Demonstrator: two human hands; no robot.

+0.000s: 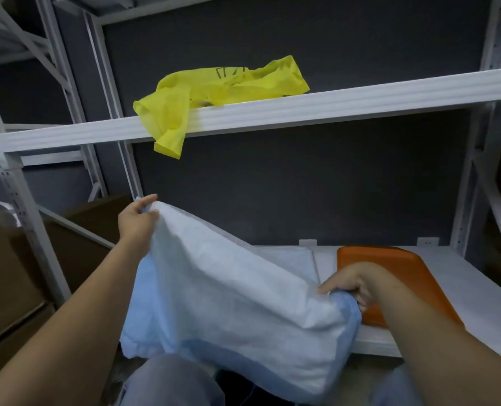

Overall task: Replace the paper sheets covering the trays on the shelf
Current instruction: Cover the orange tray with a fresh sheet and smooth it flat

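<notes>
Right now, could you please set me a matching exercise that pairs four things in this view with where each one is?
Things:
1. sheet
2. tray
3. bag
4. box

Places:
a. draped over the edge of the upper shelf
b. brown, at the far left
c. gripped by the left hand and the right hand
d. lying on the lower shelf, at the right

Pairs: 1-c, 2-d, 3-a, 4-b.
</notes>
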